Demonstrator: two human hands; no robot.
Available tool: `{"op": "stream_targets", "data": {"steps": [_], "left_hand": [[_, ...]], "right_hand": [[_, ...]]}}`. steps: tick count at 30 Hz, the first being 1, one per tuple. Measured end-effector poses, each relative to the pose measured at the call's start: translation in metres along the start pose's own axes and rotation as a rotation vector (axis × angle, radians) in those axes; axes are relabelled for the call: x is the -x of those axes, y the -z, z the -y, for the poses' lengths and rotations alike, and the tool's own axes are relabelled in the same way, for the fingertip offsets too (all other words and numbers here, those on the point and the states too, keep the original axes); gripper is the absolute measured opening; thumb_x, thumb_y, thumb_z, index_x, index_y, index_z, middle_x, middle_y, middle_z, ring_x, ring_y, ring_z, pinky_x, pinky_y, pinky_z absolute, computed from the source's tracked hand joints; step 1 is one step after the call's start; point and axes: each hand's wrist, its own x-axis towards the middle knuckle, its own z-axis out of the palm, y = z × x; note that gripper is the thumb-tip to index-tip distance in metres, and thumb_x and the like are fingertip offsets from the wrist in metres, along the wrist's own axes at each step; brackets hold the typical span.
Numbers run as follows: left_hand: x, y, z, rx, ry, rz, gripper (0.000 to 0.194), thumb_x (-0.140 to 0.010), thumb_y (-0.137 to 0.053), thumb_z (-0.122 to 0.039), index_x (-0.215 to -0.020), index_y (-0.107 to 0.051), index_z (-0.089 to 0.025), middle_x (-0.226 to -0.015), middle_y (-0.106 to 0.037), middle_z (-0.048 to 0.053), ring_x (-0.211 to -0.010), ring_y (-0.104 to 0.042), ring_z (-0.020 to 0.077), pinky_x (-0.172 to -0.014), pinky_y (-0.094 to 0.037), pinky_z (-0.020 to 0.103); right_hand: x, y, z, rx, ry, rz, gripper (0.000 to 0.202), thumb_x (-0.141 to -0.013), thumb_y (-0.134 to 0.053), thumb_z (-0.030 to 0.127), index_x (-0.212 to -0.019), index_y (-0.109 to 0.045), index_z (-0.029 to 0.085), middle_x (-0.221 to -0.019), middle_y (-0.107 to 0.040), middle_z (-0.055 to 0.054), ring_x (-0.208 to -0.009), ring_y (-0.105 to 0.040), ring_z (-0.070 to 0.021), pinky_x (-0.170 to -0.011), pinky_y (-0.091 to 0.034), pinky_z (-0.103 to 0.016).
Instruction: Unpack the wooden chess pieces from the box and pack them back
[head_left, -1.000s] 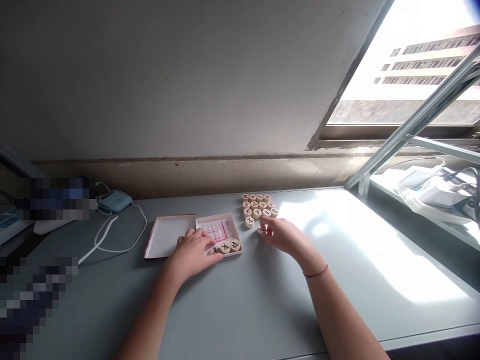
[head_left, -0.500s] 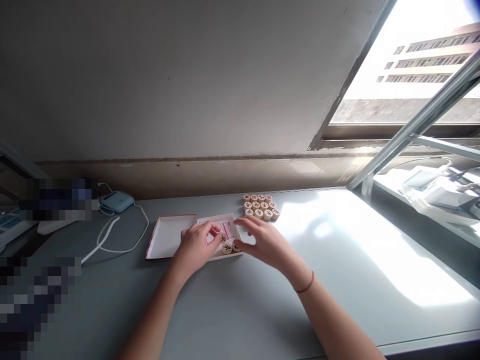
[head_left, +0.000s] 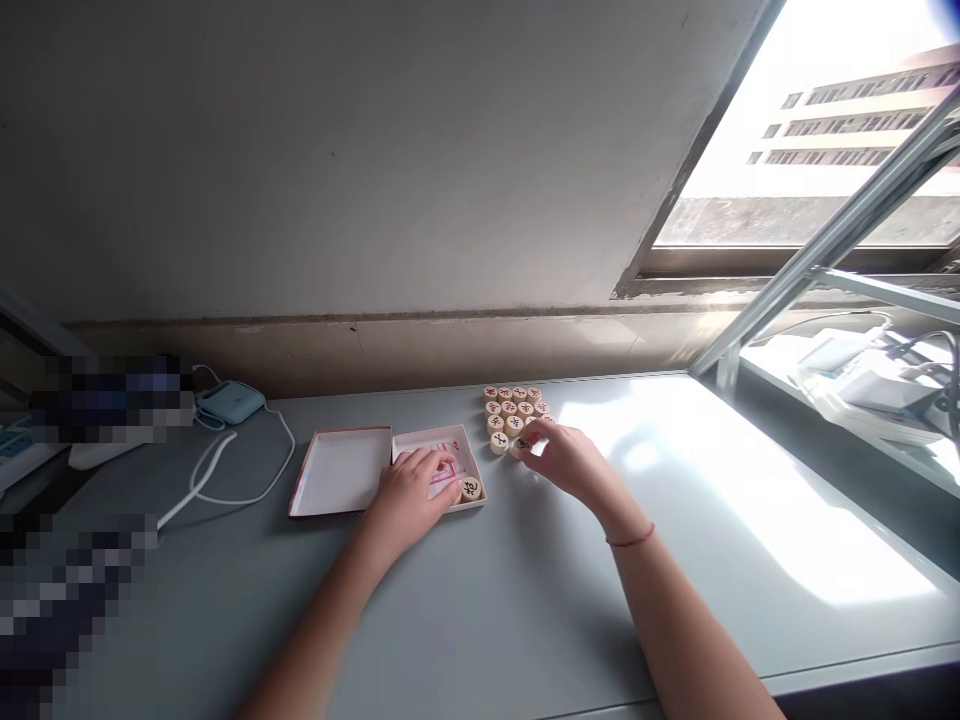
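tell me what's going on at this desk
A person's right hand holds a small round wooden piece with a black character at its fingertips, beside rows of similar round pieces with red or black characters on the grey desk. The left hand is over a shallow white cardboard box; another black-marked piece lies there by the thumb. A white lid with a reddish-brown edge lies left of the box.

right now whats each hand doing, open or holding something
Left hand: open, loosely curled over the box; contact with a piece can't be told.
Right hand: closed, holding a round piece by its edge.
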Motion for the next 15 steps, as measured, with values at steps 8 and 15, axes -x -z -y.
{"op": "stream_targets", "data": {"steps": [8, 15], "left_hand": [[0.000, -0.001, 0.003, -0.092, -0.024, 0.004, 0.021, -0.087, -0.053, -0.034, -0.104, -0.062, -0.025, -0.110, -0.066, 0.004, -0.109, -0.056, 0.0262, -0.093, -0.044, 0.040], [0.002, -0.002, 0.005, -0.148, -0.050, 0.093, 0.030, -0.083, -0.059, -0.035, -0.111, -0.064, -0.025, -0.117, -0.064, 0.005, -0.115, -0.052, 0.0290, -0.096, -0.041, 0.043]], "right_hand": [[-0.002, -0.010, 0.005, 0.023, -0.076, 0.095, 0.010, -0.078, -0.053, 0.017, -0.085, -0.049, 0.022, -0.081, -0.066, -0.002, -0.069, -0.057, -0.0165, -0.058, -0.036, -0.025], [-0.002, -0.011, 0.004, 0.034, -0.060, 0.049, 0.008, -0.080, -0.053, 0.020, -0.086, -0.048, 0.023, -0.079, -0.064, -0.002, -0.063, -0.054, -0.0158, -0.054, -0.034, -0.025]]}}
